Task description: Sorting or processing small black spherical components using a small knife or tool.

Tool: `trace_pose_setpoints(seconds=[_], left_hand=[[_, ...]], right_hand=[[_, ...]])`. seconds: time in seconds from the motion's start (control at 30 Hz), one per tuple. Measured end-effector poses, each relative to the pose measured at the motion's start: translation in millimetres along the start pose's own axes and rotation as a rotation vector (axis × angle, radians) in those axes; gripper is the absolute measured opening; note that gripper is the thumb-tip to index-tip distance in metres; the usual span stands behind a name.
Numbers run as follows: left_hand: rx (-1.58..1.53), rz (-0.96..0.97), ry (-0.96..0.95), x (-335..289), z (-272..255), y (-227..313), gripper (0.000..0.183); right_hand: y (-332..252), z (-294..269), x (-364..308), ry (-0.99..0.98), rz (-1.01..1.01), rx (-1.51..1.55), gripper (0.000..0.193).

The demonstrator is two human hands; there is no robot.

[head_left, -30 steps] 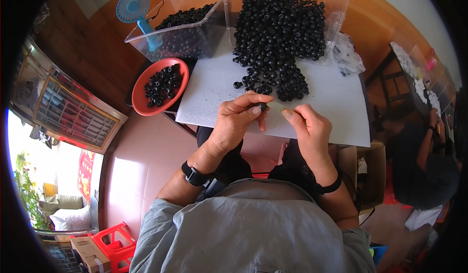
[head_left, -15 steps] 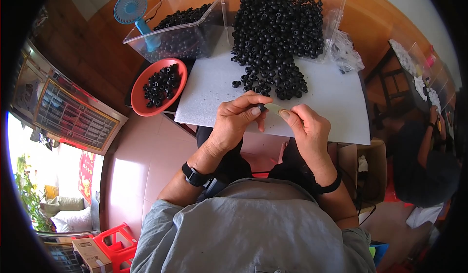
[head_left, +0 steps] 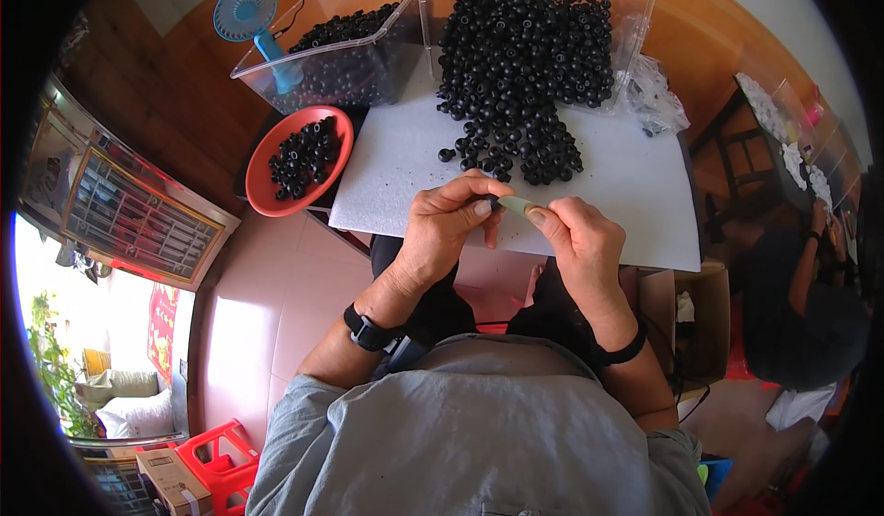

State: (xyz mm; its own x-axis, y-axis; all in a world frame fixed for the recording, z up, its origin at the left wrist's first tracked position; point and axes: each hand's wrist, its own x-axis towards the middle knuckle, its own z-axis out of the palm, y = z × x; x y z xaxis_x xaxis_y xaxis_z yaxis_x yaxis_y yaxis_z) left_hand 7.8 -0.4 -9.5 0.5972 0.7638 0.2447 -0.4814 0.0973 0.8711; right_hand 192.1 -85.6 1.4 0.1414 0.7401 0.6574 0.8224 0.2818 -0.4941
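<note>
Over the near edge of the white table (head_left: 635, 175), my left hand (head_left: 444, 226) pinches a small black round part (head_left: 492, 202) between thumb and fingers. My right hand (head_left: 587, 247) grips a pale green flat strip (head_left: 514, 205); its free end meets the black part, and its other end is hidden in my fingers. Just beyond my hands lies a large heap of black bead-like parts with holes (head_left: 525, 56). To the left, a red-orange bowl (head_left: 343, 152) holds more black pieces.
A clear plastic bin (head_left: 387, 37) of black parts stands at the back left, with a small blue fan (head_left: 247, 11) at its side. Crumpled clear plastic bags (head_left: 656, 97) lie right of the heap. An open cardboard box (head_left: 709, 318) stands below right. Another person (head_left: 801, 304) sits far right.
Both hands stay almost in place. The pale strip has tilted slightly against the black part.
</note>
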Motion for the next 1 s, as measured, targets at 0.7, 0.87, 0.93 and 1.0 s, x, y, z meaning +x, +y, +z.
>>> trace_pose_setpoints(seconds=[0.7, 0.87, 0.93, 1.0], left_hand=[[0.017, -0.001, -0.042, 0.8, -1.8, 0.5, 0.027], [0.024, 0.005, -0.048, 0.7, -2.1, -0.3, 0.027], [0.021, 0.001, -0.039, 0.5, -0.9, 0.2, 0.027], [0.022, 0.003, -0.037, 0.3, -0.6, 0.1, 0.026]], right_hand=[[-4.6, -1.3, 0.4, 0.022, 0.111, 0.087, 0.024], [-4.3, -1.6, 0.4, 0.013, 0.121, 0.074, 0.024], [-4.4, -1.5, 0.5, 0.014, 0.109, 0.069, 0.024], [-4.1, -2.2, 0.1, 0.012, 0.096, 0.068, 0.024]])
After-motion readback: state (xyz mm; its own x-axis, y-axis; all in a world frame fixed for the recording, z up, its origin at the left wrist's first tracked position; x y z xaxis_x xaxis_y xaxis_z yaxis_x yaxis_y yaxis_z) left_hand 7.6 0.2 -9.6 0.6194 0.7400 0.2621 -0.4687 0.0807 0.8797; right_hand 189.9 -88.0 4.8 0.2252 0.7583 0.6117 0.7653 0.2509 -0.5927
